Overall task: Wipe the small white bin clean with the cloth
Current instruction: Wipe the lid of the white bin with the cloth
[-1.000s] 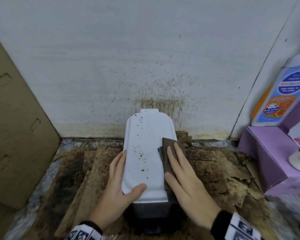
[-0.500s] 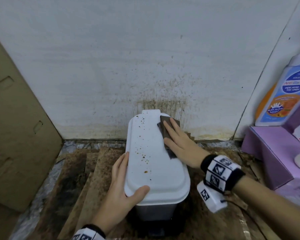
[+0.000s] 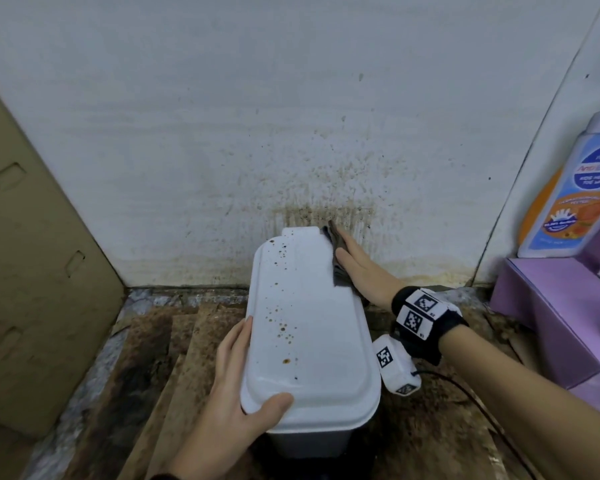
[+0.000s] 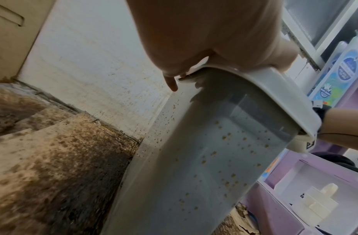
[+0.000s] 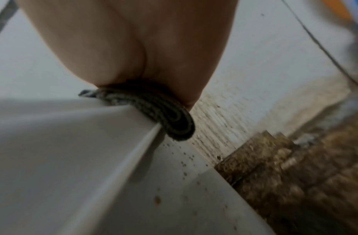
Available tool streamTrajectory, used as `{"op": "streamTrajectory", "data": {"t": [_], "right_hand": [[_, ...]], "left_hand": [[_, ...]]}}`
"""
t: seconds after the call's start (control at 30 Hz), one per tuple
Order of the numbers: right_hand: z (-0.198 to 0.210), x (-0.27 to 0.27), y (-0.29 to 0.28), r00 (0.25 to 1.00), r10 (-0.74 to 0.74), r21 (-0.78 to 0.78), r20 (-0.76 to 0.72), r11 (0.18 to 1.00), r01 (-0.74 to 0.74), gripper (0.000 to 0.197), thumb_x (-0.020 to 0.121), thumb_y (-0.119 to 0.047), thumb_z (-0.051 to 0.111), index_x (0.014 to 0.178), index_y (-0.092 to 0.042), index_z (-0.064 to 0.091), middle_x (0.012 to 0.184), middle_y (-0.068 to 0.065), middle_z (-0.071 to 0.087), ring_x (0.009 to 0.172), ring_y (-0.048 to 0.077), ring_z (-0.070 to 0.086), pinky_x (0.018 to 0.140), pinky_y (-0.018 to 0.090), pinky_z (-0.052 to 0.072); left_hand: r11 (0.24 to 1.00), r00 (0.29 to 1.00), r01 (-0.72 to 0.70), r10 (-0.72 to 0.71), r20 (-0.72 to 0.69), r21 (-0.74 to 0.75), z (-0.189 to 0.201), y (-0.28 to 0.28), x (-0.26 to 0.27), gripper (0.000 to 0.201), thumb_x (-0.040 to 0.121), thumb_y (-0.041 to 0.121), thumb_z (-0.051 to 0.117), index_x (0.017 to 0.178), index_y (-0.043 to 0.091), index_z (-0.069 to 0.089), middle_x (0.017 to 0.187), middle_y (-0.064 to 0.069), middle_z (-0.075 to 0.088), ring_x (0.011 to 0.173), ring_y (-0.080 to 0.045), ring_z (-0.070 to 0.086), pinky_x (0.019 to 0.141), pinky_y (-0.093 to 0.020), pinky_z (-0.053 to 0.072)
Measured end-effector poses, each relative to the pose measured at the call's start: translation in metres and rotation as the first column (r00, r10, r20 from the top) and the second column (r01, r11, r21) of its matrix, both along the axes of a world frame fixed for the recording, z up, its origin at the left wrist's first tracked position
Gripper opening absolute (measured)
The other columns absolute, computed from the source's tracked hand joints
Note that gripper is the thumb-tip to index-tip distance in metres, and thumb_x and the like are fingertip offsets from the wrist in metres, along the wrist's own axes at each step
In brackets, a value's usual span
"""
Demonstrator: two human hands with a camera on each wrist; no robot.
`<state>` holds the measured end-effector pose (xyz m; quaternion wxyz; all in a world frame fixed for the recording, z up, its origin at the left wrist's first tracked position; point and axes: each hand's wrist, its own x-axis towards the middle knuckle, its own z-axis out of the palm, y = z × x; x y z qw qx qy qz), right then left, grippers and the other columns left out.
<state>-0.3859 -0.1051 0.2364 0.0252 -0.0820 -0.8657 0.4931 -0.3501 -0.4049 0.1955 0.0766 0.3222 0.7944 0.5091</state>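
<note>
The small white bin (image 3: 309, 341) stands on the floor against the wall, its lid speckled with brown spots along the left side. My left hand (image 3: 236, 375) grips the lid's near left corner, thumb on top and fingers along the side. The left wrist view shows the left hand (image 4: 214, 39) at the rim of the spotted bin (image 4: 214, 159). My right hand (image 3: 357, 268) lies flat and presses a folded dark cloth (image 3: 338, 265) on the lid's far right edge. From the right wrist, the cloth (image 5: 164, 114) hangs over the lid's rim (image 5: 134, 151) under my right hand (image 5: 154, 47).
A cardboard box (image 3: 32, 271) leans at the left. The white wall (image 3: 326, 150) close behind the bin is splashed brown. A purple box (image 3: 551, 306) and a large bottle (image 3: 575, 188) stand at the right. Stained cardboard sheets (image 3: 153, 375) cover the floor.
My right hand has slid the cloth along the lid's right side from near the front to the far corner by the wall. The left hand has kept its hold.
</note>
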Motion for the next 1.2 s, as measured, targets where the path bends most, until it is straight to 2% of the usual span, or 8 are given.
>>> {"op": "streamTrajectory", "data": {"t": [0.1, 0.23, 0.43, 0.6, 0.9, 1.03, 1.13, 1.2], "right_hand": [[-0.007, 0.006, 0.005, 0.999, -0.028, -0.102, 0.024, 0.994, 0.03, 0.057, 0.107, -0.05, 0.022, 0.159, -0.039, 0.001, 0.168, -0.011, 0.006, 0.153, 0.009, 0.013, 0.125, 0.038, 0.012], [-0.008, 0.018, 0.006, 0.998, -0.001, -0.119, 0.063, 0.993, 0.009, 0.053, 0.108, -0.047, 0.021, 0.157, -0.046, 0.0, 0.167, -0.014, 0.004, 0.152, 0.009, 0.012, 0.115, 0.028, 0.012], [-0.004, 0.032, 0.005, 0.998, 0.0, -0.108, 0.056, 0.994, 0.006, 0.055, 0.108, -0.046, 0.027, 0.157, -0.047, 0.002, 0.165, -0.018, 0.01, 0.148, 0.002, 0.016, 0.112, 0.022, 0.014], [0.001, 0.07, -0.007, 0.99, 0.011, 0.002, 0.14, 1.0, -0.012, 0.053, 0.105, -0.056, 0.024, 0.15, -0.061, -0.004, 0.163, -0.014, 0.025, 0.142, 0.018, 0.041, 0.103, 0.025, 0.029], [0.0, 0.157, -0.05, 0.998, 0.01, -0.089, 0.063, 0.996, -0.005, 0.051, 0.104, -0.054, 0.028, 0.15, -0.062, 0.005, 0.153, -0.037, 0.027, 0.137, -0.019, 0.026, 0.106, 0.001, 0.019], [-0.002, 0.161, -0.048, 0.998, 0.007, -0.033, 0.061, 0.999, -0.005, 0.051, 0.105, -0.055, 0.028, 0.15, -0.061, 0.005, 0.153, -0.033, 0.033, 0.136, -0.018, 0.03, 0.105, 0.0, 0.02], [-0.002, 0.145, -0.038, 0.997, 0.01, 0.046, 0.071, 0.999, -0.013, 0.051, 0.106, -0.052, 0.026, 0.151, -0.061, 0.003, 0.147, -0.015, 0.051, 0.129, 0.001, 0.048, 0.107, 0.015, 0.035], [0.001, 0.128, -0.031, 0.996, 0.001, 0.134, 0.084, 0.991, -0.012, 0.052, 0.106, -0.052, 0.024, 0.153, -0.057, 0.001, 0.123, -0.001, 0.068, 0.106, 0.012, 0.063, 0.096, 0.03, 0.048]], "left_hand": [[1.0, 1.0, 0.0, 0.0, -0.007, -0.003, 0.001, 0.0, 0.0, 0.11, 0.069, 0.089, 0.057, 0.158, 0.039, 0.018, 0.162, 0.024, 0.013, 0.15, 0.009, 0.009, 0.106, -0.008, 0.026], [1.0, 1.0, 0.0, 0.0, -0.007, -0.006, 0.002, -0.001, 0.0, 0.109, 0.069, 0.088, 0.058, 0.158, 0.039, 0.018, 0.161, 0.025, 0.014, 0.149, 0.01, 0.01, 0.105, -0.002, 0.026], [1.0, 1.0, 0.0, 0.0, -0.011, -0.019, 0.003, -0.001, 0.002, 0.1, 0.071, 0.067, 0.066, 0.156, 0.039, 0.022, 0.16, 0.026, 0.018, 0.148, 0.012, 0.015, 0.106, -0.006, 0.029], [1.0, 1.0, -0.005, 0.005, 0.002, -0.017, 0.005, 0.0, 0.003, 0.1, 0.07, 0.07, 0.065, 0.155, 0.043, 0.021, 0.158, 0.031, 0.017, 0.146, 0.015, 0.015, 0.103, -0.015, 0.034], [0.999, 1.0, -0.009, 0.011, 0.025, -0.052, 0.003, -0.001, 0.004, 0.102, 0.07, 0.071, 0.064, 0.157, 0.04, 0.021, 0.16, 0.025, 0.017, 0.147, 0.013, 0.014, 0.113, -0.034, 0.027], [0.999, 1.0, -0.01, 0.011, 0.027, -0.042, 0.004, 0.0, 0.004, 0.1, 0.07, 0.071, 0.063, 0.156, 0.043, 0.021, 0.158, 0.03, 0.017, 0.146, 0.014, 0.014, 0.113, -0.033, 0.026], [0.999, 1.0, 0.0, 0.001, 0.029, -0.036, 0.003, 0.001, 0.003, 0.098, 0.07, 0.071, 0.064, 0.155, 0.045, 0.021, 0.157, 0.032, 0.018, 0.146, 0.014, 0.015, 0.111, -0.032, 0.028], [1.0, 0.999, 0.0, 0.0, 0.032, -0.03, 0.003, 0.001, 0.003, 0.097, 0.07, 0.071, 0.064, 0.154, 0.048, 0.022, 0.156, 0.033, 0.018, 0.146, 0.014, 0.015, 0.11, -0.032, 0.029]]}}
